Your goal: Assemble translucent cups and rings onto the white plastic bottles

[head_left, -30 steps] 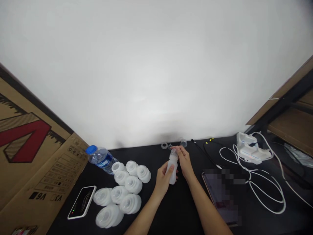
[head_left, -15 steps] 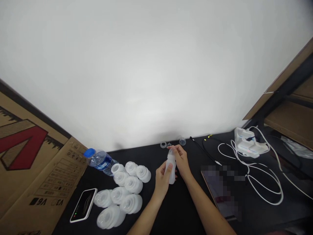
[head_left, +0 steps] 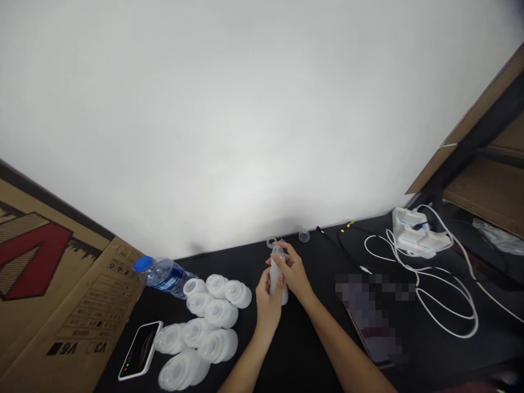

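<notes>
A frosted white baby bottle (head_left: 277, 279) is held upright, tilted slightly, between my two hands over the black table. My left hand (head_left: 268, 300) is wrapped round its body, thumb along the front. With fingers closed about the clear top of the bottle, my right hand (head_left: 292, 268) grips it near the neck; its fingertips partly hide that top. Just beyond, by the wall, lie a clear ring (head_left: 272, 241) and a clear dome-shaped cap (head_left: 303, 235). A small clear piece beside the ring is mostly hidden by my fingers. Several similar baby bottles (head_left: 221, 313) stand grouped to the left.
A water bottle (head_left: 167, 277) with a blue cap lies behind the group, near a cardboard box (head_left: 94, 305). A white-framed device (head_left: 140, 350) is at front left. On the right are a dark tablet-like object (head_left: 364, 316), white cables (head_left: 442, 325) and a white charger (head_left: 420, 233).
My right hand has shifted from the bottle's tip down to its neck, its fingers now wrapped round the top. The view has tilted slightly.
</notes>
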A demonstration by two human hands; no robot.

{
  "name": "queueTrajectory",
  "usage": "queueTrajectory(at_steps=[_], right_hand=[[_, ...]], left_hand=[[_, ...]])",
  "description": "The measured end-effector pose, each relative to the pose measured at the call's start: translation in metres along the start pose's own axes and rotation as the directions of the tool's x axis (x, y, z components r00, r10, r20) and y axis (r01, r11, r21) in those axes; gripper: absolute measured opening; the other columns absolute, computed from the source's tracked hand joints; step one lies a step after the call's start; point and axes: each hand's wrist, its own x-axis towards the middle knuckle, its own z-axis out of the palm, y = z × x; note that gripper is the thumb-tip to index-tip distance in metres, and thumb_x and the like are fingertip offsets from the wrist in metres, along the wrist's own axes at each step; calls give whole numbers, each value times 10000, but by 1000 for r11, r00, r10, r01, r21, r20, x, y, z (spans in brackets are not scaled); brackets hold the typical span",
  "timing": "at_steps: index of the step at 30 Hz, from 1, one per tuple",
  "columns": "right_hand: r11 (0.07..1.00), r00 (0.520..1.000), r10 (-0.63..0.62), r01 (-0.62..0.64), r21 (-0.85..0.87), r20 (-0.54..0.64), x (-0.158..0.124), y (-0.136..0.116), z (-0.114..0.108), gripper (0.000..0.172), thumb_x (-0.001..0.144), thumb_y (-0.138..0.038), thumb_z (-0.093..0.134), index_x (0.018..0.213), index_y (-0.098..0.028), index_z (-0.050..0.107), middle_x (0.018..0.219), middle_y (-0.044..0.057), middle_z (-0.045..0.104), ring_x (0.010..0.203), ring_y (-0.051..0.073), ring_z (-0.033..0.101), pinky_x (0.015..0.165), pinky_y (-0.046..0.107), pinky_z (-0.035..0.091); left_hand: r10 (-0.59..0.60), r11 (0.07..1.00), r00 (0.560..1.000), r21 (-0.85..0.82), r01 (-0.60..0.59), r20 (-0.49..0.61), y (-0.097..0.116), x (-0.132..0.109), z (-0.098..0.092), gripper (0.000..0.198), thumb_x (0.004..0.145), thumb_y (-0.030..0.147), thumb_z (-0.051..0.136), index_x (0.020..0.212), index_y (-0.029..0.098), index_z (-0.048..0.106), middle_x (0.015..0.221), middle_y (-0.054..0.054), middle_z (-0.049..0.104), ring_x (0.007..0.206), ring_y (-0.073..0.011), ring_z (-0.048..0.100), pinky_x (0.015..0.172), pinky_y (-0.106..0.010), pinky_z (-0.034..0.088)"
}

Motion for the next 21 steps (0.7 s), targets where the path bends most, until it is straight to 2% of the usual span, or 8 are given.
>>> queueTrajectory(at_steps=[2,5,10,12,15,17,19,21], right_hand=[[995,1000,-3,1,-96,-25,3,1,-6,520,883,-574,831,1269,-251,700,806,21,784,623,193,669,583,287,506],[982,999,-40,43,-183,22,4,-1,-11,406,917,-587,786,1092,-222,758,824,31,775,695,207,680,635,296,519],[931,979,-46,114,-347,197,1,-4,-12,380,963,-580,725,914,-206,774,827,14,735,759,202,659,699,295,517],[892,981,-58,134,-431,184,2,-1,-12,397,958,-591,722,897,-203,781,832,17,725,769,200,645,714,295,508],[875,990,-142,123,-469,-5,7,3,-16,492,932,-674,704,894,-189,778,868,46,722,781,206,634,716,302,506],[910,964,-185,95,-403,-190,11,3,-23,573,946,-732,647,941,-170,760,849,52,714,752,206,624,667,297,497],[942,901,-231,113,-317,-367,13,-2,-32,594,993,-728,589,1051,-155,735,855,49,715,730,199,624,650,293,492],[932,822,-313,172,-318,-475,12,-10,-38,563,1003,-699,610,1116,-157,711,822,28,692,655,172,588,602,277,462]], left_hand=[[-11,1000,999,0,11,-31,-8,-2,2,547,906,618,773,1238,189,706,1107,-123,807,980,-289,773,853,-375,593],[8,1000,996,29,-6,-83,-17,-2,1,581,894,582,810,1295,215,606,1084,-105,787,938,-266,765,820,-376,591],[63,998,993,-19,-65,-95,-22,4,-3,524,919,505,817,1280,244,543,1220,-106,739,1109,-255,743,981,-406,568],[51,993,994,-100,-61,-98,-21,5,-2,575,889,498,849,1292,251,521,1229,-99,733,1131,-251,743,1006,-409,568],[-23,968,997,-250,5,-70,-22,8,2,636,863,572,853,1300,238,535,1185,-97,746,1114,-258,755,983,-409,593],[-98,933,995,-346,95,10,-24,10,5,600,905,671,762,1241,202,596,1108,-106,759,1027,-265,779,918,-417,622],[-159,900,979,-389,198,129,-27,11,7,619,915,730,707,1148,160,652,989,-110,765,863,-257,796,815,-413,642],[-182,902,961,-354,249,210,-30,11,10,619,898,723,730,1088,136,685,897,-97,757,721,-223,776,701,-368,631]])
